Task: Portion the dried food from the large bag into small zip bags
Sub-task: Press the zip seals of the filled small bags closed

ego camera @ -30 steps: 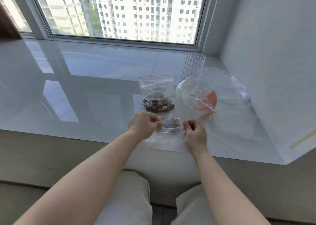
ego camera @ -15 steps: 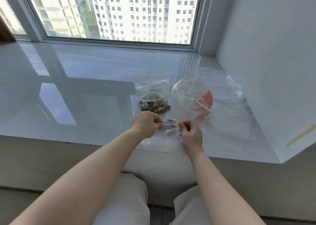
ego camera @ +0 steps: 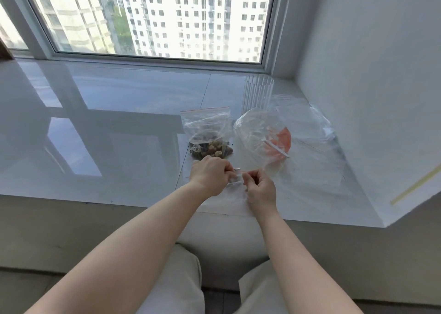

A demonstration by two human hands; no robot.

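Observation:
A small clear zip bag (ego camera: 235,189) lies flat near the front edge of the white sill (ego camera: 119,146). My left hand (ego camera: 211,176) and my right hand (ego camera: 260,188) both pinch its top strip, fingertips close together. Just behind them stands another small zip bag (ego camera: 207,132) with a red strip, dried food heaped in its bottom. To its right lies the large clear bag (ego camera: 257,132), puffed up, with an orange patch and a white strip inside.
More crumpled clear plastic (ego camera: 310,127) spreads towards the right wall. A ribbed clear glass (ego camera: 259,92) stands behind the bags, near the window. The sill's front edge runs just under my wrists, with my knees below.
My two hands have come closer together along the top strip of the small bag. The view has shifted slightly.

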